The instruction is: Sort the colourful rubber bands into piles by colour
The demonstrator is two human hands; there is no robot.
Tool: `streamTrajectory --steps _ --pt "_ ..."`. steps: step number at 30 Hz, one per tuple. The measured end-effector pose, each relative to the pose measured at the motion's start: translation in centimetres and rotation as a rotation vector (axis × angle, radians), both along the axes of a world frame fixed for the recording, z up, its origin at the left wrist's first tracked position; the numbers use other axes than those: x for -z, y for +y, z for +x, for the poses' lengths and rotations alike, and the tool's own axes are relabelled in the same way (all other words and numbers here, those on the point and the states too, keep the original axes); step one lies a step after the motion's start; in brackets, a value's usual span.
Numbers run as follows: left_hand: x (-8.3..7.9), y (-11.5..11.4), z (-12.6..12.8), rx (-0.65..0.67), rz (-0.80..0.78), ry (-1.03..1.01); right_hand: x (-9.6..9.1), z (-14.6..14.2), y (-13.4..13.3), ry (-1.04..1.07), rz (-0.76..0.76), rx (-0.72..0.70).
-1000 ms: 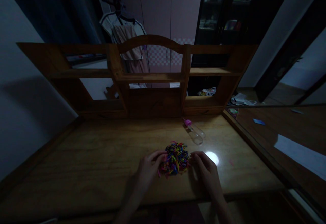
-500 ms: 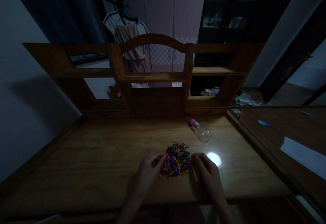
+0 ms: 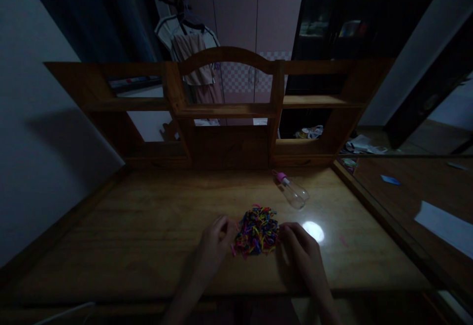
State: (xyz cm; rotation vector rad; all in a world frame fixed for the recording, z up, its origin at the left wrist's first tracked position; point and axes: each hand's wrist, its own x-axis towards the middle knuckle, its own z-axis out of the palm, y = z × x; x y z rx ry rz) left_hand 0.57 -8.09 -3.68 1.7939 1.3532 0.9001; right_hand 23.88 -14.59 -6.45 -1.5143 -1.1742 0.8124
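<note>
Between left hand point(image 3: 214, 241) and right hand point(image 3: 302, 245), a heap of thin multicoloured strands point(image 3: 257, 232) lies on a yellowish wooden desktop point(image 3: 148, 226); both hands are drawn narrow, dimness obscuring anything pinched. Beyond the right: a transparent pink-capped bottle point(image 3: 295, 193).

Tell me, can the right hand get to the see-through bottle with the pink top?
Probably yes. The right hand is at the edge of the colourful pile, and the see-through bottle lies farther back on the desk. Nothing seems to stand between hand and bottle.
</note>
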Motion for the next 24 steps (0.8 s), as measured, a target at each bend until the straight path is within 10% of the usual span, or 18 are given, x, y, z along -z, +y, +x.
streamTrajectory --steps 18,24 --pt "-1.4 1.2 -2.6 0.065 0.034 -0.004 -0.2 -0.2 0.0 -0.003 0.019 0.022" --pt "-1.4 -0.5 -1.5 0.121 -0.02 -0.112 -3.7 -3.8 -1.3 -0.158 0.196 0.015"
